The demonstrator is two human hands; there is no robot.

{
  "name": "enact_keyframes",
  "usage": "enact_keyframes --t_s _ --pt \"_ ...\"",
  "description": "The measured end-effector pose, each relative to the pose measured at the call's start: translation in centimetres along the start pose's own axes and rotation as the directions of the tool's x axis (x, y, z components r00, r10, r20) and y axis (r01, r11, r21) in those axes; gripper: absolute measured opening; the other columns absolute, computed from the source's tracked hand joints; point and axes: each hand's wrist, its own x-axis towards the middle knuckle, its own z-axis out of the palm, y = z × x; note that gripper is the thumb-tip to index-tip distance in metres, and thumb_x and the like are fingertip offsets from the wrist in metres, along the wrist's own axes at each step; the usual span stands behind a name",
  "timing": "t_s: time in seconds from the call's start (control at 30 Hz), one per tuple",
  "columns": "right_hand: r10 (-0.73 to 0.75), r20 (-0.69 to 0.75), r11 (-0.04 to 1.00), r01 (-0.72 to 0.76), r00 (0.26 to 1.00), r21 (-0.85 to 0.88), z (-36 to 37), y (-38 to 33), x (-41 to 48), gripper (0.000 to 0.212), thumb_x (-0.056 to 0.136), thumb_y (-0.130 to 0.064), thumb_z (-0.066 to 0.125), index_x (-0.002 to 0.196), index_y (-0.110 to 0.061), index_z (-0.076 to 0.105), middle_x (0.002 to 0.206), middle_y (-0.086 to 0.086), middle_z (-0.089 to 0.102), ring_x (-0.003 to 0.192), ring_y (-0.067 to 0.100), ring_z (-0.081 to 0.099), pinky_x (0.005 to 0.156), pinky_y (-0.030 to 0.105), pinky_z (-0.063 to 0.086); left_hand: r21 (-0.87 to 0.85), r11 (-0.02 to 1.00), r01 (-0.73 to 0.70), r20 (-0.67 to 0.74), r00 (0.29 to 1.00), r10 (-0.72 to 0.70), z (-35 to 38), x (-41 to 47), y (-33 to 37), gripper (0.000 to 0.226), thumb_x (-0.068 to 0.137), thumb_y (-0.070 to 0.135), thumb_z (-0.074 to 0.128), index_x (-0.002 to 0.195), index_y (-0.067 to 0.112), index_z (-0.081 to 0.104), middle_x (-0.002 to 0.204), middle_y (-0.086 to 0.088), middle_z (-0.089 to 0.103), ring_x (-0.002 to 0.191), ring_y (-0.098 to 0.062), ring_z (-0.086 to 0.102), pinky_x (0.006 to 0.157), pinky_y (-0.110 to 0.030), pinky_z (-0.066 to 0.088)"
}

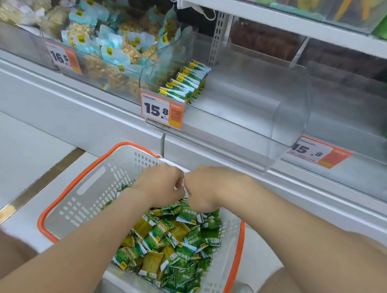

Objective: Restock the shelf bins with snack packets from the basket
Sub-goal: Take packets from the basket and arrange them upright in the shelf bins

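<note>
Green snack packets (177,247) loose in white basket (83,198)

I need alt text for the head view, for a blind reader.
The left hand and right hand meet over a white, orange-rimmed basket of green snack packets. Above, a clear shelf bin holds one row of them.

head camera looks down, close over basket (84,195), facing shelf bins (289,111).

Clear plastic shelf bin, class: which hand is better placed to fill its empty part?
Probably the right hand: the bare space in the clear plastic shelf bin lies above, on that side.
</note>
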Motion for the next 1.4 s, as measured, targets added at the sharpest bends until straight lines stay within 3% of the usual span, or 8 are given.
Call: enact_keyframes --t_s 0.27,0.37,0.47,0.73,0.93,1.07,1.27,1.4 --pt "-0.051 0.223 0.995 0.069 0.973 -0.071 5.1 0.6 -0.2 0.025 0.1 -0.012 0.045 0.075 -0.014 0.045 0.082 0.006 0.049 0.064 0.019 0.047 0.052 0.03 0.036 0.051 0.994 -0.101 0.617 0.786 0.048 8.1 -0.6 1.7 0.014 0.091 0.009 0.05 0.077 0.013 0.055 0.074 -0.008 0.053 0.066 -0.028 0.045 0.064 -0.038 0.04" --pt "-0.061 0.198 0.995 0.075 0.978 -0.064 5.6 1.1 -0.4 0.022 0.098 -0.009 0.046 0.076 -0.012 0.045 0.081 0.007 0.05 0.065 0.021 0.046 0.052 0.031 0.036 0.137 0.976 -0.17 0.741 0.672 0.013 9.6 -0.7 1.7 0.048 0.097 0.0 0.047 0.14 0.02 0.056 0.135 -0.012 0.052 0.097 -0.033 0.061 0.077 -0.043 0.052" --pt "-0.069 0.168 0.996 0.079 0.983 -0.052 5.7 1.5 -0.3 0.015 0.098 -0.008 0.046 0.084 -0.009 0.052 0.078 0.006 0.05 0.062 0.02 0.044 0.05 0.03 0.035 0.199 0.959 -0.203 0.798 0.602 -0.038 11.1 -1.2 1.9 0.086 0.095 -0.009 0.046 0.163 0.039 0.023 0.169 -0.01 0.004 0.118 -0.042 0.06 0.077 -0.043 0.054" --pt "-0.071 0.141 0.995 0.079 0.987 -0.055 5.4 1.9 0.3 0.012 0.101 -0.012 0.046 0.09 -0.011 0.051 0.085 0.006 0.053 0.066 0.018 0.048 0.051 0.03 0.035 0.362 0.876 -0.32 0.776 0.624 -0.093 13.5 -1.8 2.2 0.103 0.096 -0.006 0.056 0.162 0.05 0.001 0.172 -0.014 -0.013 0.152 -0.049 0.021 0.109 -0.056 0.047" --pt "-0.04 0.139 0.998 0.046 0.99 -0.044 5.0 2.4 0.8 0.025 0.098 -0.009 0.045 0.075 -0.015 0.039 0.083 0.006 0.049 0.069 0.021 0.049 0.053 0.031 0.038 0.328 0.879 -0.346 0.656 0.753 0.051 14.1 -1.0 1.2 0.06 0.096 0.011 0.067 0.147 0.026 0.039 0.138 -0.013 0.05 0.119 -0.037 0.06 0.086 -0.047 0.055" --pt "-0.028 0.132 0.998 0.035 0.991 -0.048 4.6 2.5 0.9 0.022 0.099 -0.012 0.047 0.077 -0.014 0.044 0.089 0.007 0.051 0.061 0.018 0.045 0.052 0.03 0.036 0.222 0.953 -0.205 0.52 0.852 0.062 13.8 -0.7 -0.1 0.038 0.094 0.03 0.071 0.121 0.019 0.046 0.108 -0.007 0.061 0.093 -0.03 0.065 0.071 -0.042 0.057" --pt "-0.031 0.076 0.999 0.032 0.997 -0.009 3.4 3.1 0.9 0.013 0.096 -0.008 0.044 0.086 -0.011 0.053 0.083 0.006 0.051 0.067 0.025 0.049 0.057 0.03 0.039 -0.176 0.984 0.016 0.401 0.914 0.057 11.9 -0.7 -1.0 0.031 0.078 0.005 0.072 0.088 0.021 0.047 0.082 0.002 0.054 0.066 -0.015 0.045 0.056 -0.03 0.037" --pt "0.018 0.004 1.0 -0.018 1.0 -0.003 1.8 4.3 -0.3 0.012 0.092 -0.003 0.048 0.082 -0.011 0.05 0.088 0.009 0.05 0.073 0.03 0.053 0.06 0.031 0.039 -0.542 0.826 0.157 0.296 0.955 0.013 8.2 -0.1 0.0 0.041 0.075 0.003 0.077 0.09 0.02 0.044 0.082 -0.006 0.05 0.057 -0.015 0.048 0.053 -0.027 0.04"
